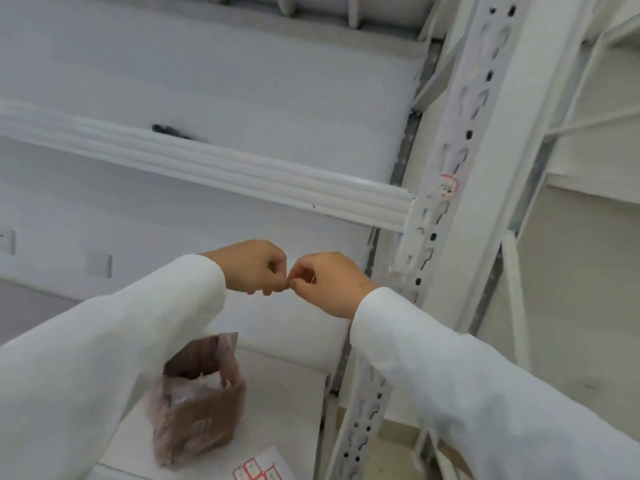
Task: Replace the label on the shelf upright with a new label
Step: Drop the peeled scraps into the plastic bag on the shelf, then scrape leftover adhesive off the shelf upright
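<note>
Sleeves of white cloth frame the nearest part of the view, one on each forearm. Below the left hand (254, 268) and nearer the camera, a sheet of red-bordered labels (258, 470) lies on the lower shelf (287, 403), probably kept there as the supply; a brown cardboard box in plastic film (199, 403) stands just beside the sheet. The left hand and the right hand (325, 282) meet fingertip to fingertip, both closed to a narrow pinch. Something small with a thin red edge shows between the right hand's fingers, likely a label being peeled or handled; what the left hand pinches cannot be made out. Bringing both hands together suggests that one steadies the piece while the other works its edge. Beyond the hands and to their right rises the shelf upright (446, 188), a white perforated post. Above the right hand, a worn label with a red border (448, 187) adheres to the upright, so the old label appears not yet removed. A white shelf beam (207, 164) joins the upright from the left.
</note>
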`<state>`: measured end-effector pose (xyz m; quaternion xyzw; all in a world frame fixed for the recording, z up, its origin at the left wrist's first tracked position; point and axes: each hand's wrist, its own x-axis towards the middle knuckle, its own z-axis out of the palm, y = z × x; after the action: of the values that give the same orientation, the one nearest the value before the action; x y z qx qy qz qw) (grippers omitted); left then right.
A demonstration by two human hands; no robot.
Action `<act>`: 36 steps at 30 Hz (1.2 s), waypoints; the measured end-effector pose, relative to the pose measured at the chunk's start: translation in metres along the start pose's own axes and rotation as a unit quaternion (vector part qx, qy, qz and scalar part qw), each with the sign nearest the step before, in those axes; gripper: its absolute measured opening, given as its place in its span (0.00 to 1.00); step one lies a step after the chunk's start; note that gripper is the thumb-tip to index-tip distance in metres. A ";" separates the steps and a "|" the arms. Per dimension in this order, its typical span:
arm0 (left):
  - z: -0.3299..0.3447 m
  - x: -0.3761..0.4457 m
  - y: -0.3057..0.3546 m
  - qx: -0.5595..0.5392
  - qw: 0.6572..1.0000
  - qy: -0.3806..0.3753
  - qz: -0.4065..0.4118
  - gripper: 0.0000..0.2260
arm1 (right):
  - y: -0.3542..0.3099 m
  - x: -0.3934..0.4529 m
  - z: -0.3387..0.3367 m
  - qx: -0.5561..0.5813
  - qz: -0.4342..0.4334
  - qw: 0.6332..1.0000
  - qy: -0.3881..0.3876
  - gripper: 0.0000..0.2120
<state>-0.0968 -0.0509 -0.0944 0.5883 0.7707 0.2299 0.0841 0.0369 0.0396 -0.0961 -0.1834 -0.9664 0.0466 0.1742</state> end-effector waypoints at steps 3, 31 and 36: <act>-0.022 -0.017 0.053 0.017 0.998 0.025 0.062 0.13 | 0.008 -0.043 -0.051 0.002 -0.029 0.996 0.080 0.07; -0.016 0.042 0.139 0.098 0.938 0.306 0.129 0.16 | 0.074 -0.068 -0.104 -0.146 0.023 0.862 0.484 0.13; -0.015 0.042 0.140 0.095 0.940 0.302 0.125 0.15 | 0.070 -0.063 -0.112 -0.097 0.057 0.874 0.472 0.08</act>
<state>0.0062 0.0138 -0.0121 0.5878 0.6984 0.3314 -0.2386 0.1551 0.0840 -0.0225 -0.2541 -0.7570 -0.1298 0.5878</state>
